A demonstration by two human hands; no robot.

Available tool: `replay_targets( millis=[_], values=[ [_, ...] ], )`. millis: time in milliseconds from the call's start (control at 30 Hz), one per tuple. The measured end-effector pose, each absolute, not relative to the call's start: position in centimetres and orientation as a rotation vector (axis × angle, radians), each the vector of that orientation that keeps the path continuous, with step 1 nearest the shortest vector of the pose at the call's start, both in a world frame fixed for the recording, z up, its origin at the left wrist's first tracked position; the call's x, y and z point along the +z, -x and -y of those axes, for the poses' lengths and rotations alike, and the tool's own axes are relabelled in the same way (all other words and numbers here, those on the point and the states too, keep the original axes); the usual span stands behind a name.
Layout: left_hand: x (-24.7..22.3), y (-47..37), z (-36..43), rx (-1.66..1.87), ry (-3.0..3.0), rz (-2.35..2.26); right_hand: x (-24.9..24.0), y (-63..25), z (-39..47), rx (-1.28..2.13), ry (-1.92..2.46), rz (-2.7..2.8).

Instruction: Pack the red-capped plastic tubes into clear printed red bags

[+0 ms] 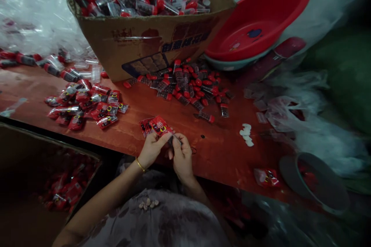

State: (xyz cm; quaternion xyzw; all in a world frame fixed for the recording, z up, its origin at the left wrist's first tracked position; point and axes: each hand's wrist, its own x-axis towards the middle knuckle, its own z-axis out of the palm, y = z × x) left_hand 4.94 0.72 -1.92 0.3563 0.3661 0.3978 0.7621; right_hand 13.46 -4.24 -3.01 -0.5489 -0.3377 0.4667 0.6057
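At the table's front edge, my left hand (pixel 152 147) is closed on a small red printed packet (pixel 159 125), thumb on its near end. My right hand (pixel 182 158) meets it there, its fingers pinched round a small dark piece at the packet's end, mostly hidden by the fingers. Another red packet (pixel 144 126) lies just behind my left hand. To the left is a pile of filled red packets (pixel 84 104). Beyond my hands lies a heap of small clear tubes with red caps (pixel 199 88) and dark contents.
A cardboard box (pixel 139 38) full of capped tubes stands at the back. A red basin (pixel 261 19) leans to its right. White pieces (pixel 246 135), a packet (pixel 266 177) and a grey bowl (pixel 315 181) are on the right. A box of packets (pixel 66 185) sits below left.
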Motion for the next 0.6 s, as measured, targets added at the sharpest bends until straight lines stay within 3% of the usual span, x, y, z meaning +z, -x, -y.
replay_targets(
  millis=[600],
  values=[
    [-1.6,-3.9,-0.9,0.959,-0.695,-0.778,-2.5,-14.2,4.5,1.249,1.256,0.921]
  ],
)
